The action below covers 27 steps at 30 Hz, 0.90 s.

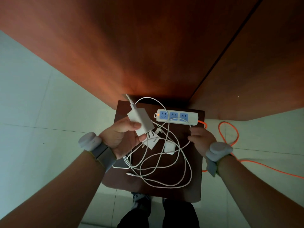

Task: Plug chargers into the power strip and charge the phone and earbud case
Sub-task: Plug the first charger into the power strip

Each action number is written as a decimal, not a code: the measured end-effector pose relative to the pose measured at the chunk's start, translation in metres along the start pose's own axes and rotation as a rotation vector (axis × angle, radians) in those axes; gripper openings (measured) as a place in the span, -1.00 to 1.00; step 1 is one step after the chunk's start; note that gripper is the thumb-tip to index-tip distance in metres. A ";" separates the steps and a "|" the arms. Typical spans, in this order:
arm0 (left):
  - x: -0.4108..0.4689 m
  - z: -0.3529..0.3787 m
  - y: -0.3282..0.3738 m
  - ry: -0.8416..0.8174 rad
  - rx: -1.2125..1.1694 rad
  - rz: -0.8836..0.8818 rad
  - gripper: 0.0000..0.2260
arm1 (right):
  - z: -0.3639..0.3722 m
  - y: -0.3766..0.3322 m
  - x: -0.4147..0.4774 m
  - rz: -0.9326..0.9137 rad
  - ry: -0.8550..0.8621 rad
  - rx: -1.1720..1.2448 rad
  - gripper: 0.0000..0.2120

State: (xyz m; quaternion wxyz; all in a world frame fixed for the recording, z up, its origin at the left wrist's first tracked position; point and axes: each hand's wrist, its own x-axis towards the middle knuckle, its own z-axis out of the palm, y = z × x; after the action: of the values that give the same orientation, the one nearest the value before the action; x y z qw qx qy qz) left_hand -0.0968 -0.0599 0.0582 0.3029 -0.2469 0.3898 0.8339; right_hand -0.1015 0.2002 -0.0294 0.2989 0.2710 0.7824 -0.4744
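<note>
Your left hand (122, 137) grips a white charger (141, 121), prongs toward you — your right hand (201, 140) pinches a white cable (166, 162) beside the power strip (176, 116); earbud case (169, 147) lies among the coils on the small table (185, 191).

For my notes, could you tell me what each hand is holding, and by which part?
The left hand grips a white charger by its body, prongs toward the palm. The right hand pinches a white cable along its length.
</note>
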 end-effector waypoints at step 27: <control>0.042 -0.024 -0.002 -0.079 -0.116 0.003 -0.45 | 0.060 -0.047 0.054 -0.291 0.118 -0.751 -0.63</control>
State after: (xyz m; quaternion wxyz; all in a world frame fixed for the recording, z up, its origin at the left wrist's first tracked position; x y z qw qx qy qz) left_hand -0.1201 -0.0647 0.0162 0.3022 -0.2304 0.3290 0.8645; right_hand -0.1580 0.1347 -0.0634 0.2615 0.0563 0.9473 -0.1764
